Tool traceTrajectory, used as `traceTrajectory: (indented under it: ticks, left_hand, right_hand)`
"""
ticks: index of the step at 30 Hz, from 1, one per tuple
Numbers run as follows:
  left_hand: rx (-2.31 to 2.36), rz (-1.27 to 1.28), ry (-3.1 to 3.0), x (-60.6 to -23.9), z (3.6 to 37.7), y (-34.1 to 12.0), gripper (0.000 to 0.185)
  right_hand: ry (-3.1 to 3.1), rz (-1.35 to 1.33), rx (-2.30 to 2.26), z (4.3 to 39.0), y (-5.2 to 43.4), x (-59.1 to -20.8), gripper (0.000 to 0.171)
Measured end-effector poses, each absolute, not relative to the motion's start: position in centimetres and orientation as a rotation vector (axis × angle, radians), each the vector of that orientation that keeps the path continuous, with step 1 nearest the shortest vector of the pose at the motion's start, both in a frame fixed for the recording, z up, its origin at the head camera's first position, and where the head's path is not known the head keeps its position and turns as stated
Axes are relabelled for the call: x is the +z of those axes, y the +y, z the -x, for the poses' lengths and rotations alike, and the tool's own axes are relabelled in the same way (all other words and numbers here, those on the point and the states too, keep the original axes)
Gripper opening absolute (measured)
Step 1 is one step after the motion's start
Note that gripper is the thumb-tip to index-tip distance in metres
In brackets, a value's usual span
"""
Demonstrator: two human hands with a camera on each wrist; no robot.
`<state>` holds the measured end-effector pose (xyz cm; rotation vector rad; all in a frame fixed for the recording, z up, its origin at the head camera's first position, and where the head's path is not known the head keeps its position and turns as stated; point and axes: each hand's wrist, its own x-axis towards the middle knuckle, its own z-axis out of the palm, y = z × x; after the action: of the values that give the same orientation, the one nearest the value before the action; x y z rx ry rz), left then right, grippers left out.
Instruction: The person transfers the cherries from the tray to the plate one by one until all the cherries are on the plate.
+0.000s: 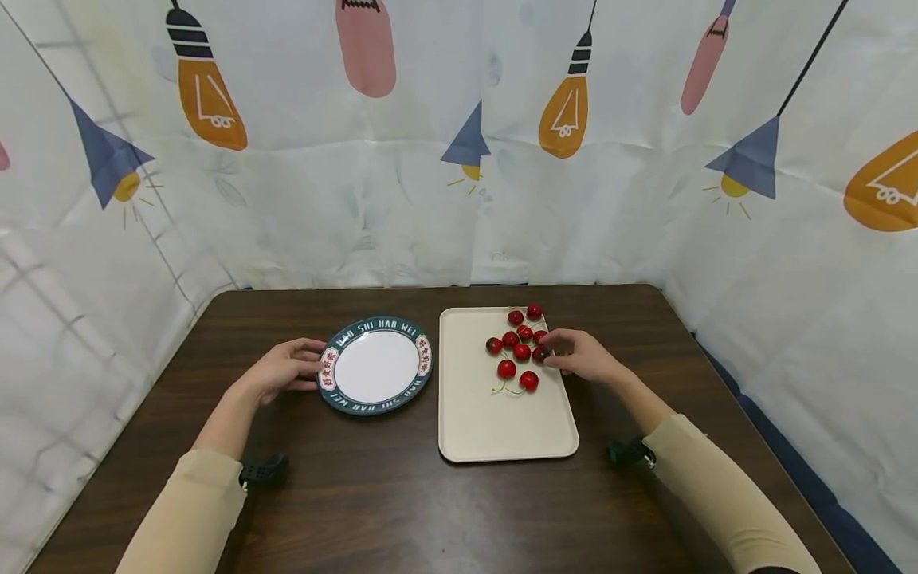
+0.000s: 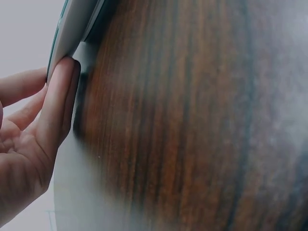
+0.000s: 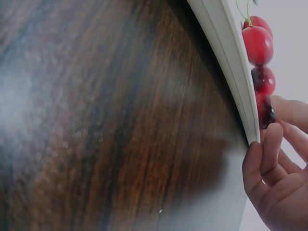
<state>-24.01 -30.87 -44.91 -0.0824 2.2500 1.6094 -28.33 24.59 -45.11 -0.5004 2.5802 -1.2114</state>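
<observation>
A round plate point(image 1: 377, 366) with a dark teal lettered rim lies left of centre. My left hand point(image 1: 287, 368) grips its left edge; the left wrist view has the fingers point(image 2: 60, 96) at the underside of the rim. To the right lies a cream rectangular tray point(image 1: 495, 430) bearing several red cherries point(image 1: 506, 369), some with green stems. At the tray's right edge, my right hand point(image 1: 579, 355) pinches a dark red cherry point(image 1: 540, 355) between thumb and fingers. That cherry point(image 3: 263, 108) shows partly behind the fingertips in the right wrist view, at the tray's rim.
Both plate and tray rest on a dark brown wooden table point(image 1: 358, 494), with a narrow gap between them. A white curtain point(image 1: 308, 215) printed with lamps and bulbs hangs behind and at both sides.
</observation>
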Motion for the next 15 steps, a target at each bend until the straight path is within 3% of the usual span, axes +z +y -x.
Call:
traceTrajectory:
  ticks: [15]
  left_hand:
    - [1.626,0.021,2.138,-44.98,23.87,-31.26,0.065]
  right_hand:
    - [2.675,0.566,-1.081,28.51,23.70,-45.47,0.037]
